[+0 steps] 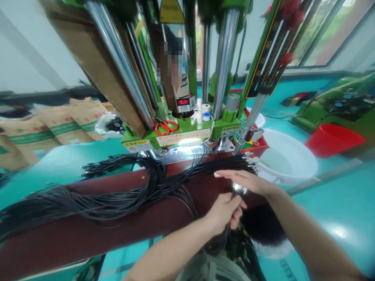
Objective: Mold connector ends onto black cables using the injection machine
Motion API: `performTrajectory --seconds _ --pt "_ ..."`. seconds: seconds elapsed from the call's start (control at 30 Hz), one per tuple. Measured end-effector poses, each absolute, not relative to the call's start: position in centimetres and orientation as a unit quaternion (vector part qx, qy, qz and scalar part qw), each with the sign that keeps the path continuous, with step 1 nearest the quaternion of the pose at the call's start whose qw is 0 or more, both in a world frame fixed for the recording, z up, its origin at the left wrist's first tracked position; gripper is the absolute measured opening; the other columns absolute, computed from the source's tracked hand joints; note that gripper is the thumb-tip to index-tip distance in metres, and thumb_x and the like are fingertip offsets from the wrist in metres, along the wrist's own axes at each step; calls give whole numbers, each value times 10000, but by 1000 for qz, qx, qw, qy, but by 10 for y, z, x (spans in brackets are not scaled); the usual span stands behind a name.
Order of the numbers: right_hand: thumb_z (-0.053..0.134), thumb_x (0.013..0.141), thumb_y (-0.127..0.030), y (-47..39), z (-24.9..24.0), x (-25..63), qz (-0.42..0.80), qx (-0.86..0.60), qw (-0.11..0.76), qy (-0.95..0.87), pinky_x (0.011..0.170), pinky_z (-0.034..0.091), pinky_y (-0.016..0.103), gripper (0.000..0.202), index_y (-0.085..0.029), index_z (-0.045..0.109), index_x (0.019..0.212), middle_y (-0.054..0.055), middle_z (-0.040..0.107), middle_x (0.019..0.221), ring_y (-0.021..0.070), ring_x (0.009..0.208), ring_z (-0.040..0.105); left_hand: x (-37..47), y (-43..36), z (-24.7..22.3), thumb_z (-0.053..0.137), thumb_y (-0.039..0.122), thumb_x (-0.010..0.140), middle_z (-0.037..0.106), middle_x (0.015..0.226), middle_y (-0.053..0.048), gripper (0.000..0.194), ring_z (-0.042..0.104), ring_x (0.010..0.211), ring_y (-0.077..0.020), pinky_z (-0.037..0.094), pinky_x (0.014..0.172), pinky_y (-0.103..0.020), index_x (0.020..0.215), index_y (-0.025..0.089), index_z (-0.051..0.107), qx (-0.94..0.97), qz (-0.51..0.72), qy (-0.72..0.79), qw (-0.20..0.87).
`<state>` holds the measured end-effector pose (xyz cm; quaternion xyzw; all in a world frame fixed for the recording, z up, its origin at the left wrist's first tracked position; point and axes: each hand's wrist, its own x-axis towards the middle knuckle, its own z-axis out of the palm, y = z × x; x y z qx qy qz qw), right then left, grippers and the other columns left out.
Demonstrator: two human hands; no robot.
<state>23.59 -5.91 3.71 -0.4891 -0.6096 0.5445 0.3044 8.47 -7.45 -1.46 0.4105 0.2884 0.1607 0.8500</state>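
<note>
My left hand point(227, 212) is closed round a bundle of dark cables point(221, 240) near my lap. The bundle's silvery connector ends point(239, 189) stick up above my fist. Over these ends, my right hand point(243, 180) is held flat with its fingers stretched to the left, partly covering them. Just behind my right hand lie more white and silver connector ends point(251, 160) of a long bundle of black cables point(117, 203) spread across the dark red table point(117, 238). Whether my right palm touches the connectors is not clear.
A green press point(202, 127) with steel columns stands behind the table, orange-handled scissors point(166, 127) on its base. To the right are a white tub point(288, 156) and a red bucket point(334, 139). Brown sacks point(52, 127) stand at the left. A slanted cardboard piece point(99, 70) leans by the columns.
</note>
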Motion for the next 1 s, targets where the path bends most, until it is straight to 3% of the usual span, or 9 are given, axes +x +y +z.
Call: performTrajectory --seconds 0.13,0.3,0.4,0.47,0.53,0.7,0.83,1.0 --pt "542 798 -452 -56 30 226 560 -466 265 -632 894 448 392 522 -242 482 1272 77 521 1275 250 1105 522 94 -63 -18 576 614 625 435 449 47 504 387 321 -65 300 305 -201 717 121 526 404 184 294 847" --pt "399 885 -423 -30 16 227 513 -484 275 -654 939 412 384 442 -218 487 1267 67 552 1241 221 1130 506 100 -44 -24 611 573 624 380 437 79 452 318 309 -35 228 300 -178 693 146 482 376 221 324 840" --pt "304 922 -312 6 8 233 276 -625 238 -691 966 381 358 403 -174 495 1249 80 527 1266 201 1136 496 97 -26 -25 614 542 647 307 427 109 416 218 310 -8 134 312 -158 695 165 446 331 307 353 820" --pt "374 882 -217 32 -1 237 123 -689 175 -692 988 342 354 384 -106 502 1226 133 503 1274 227 1154 468 93 -15 -27 607 529 662 300 430 111 400 203 314 -6 119 316 -159 700 166 444 314 353 358 806" --pt "434 817 -129 52 -9 239 81 -699 125 -699 981 325 371 375 -75 530 1176 168 520 1233 262 1141 466 89 -7 -29 604 515 673 301 431 109 385 200 315 -7 119 316 -160 702 166 445 305 368 356 803" --pt "398 754 -49 70 -7 235 101 -675 52 -729 881 351 387 292 -118 608 944 157 597 1031 280 1023 519 88 -3 -35 569 470 719 299 426 104 327 198 314 -13 112 313 -158 705 170 439 298 344 364 813" --pt "499 667 -84 59 16 234 179 -644 24 -743 787 382 282 204 -154 593 833 85 619 933 219 901 551 89 -5 -37 522 472 753 309 428 102 302 191 306 -20 111 306 -158 752 180 445 311 336 366 810" --pt "462 669 -133 16 26 240 272 -660 46 -699 572 390 229 49 -166 499 667 28 580 675 143 632 534 88 -10 -37 585 432 713 305 427 106 292 201 311 -16 125 304 -153 735 175 448 353 334 367 793"
